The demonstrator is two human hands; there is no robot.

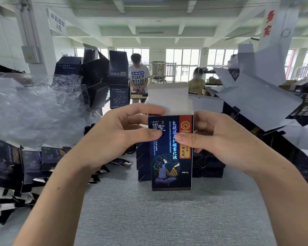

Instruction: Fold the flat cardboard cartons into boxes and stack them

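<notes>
A dark blue printed carton (171, 167) stands upright above the grey table (167, 219), opened into a box shape with its white top flap (169, 98) raised. My left hand (114, 137) grips its upper left edge, thumb on the front face and forefinger across the base of the flap. My right hand (217, 139) holds the upper right side, thumb pressed on the front. Flat dark cartons (25, 167) lie piled at the left. Folded boxes (208, 166) sit stacked behind the held carton.
Crumpled clear plastic wrap (30, 107) covers the left. Tall heaps of folded boxes rise at back left (103, 80) and right (256, 96). Two people (139, 77) work at a far table. Small dark bottles (89, 130) stand behind my left hand.
</notes>
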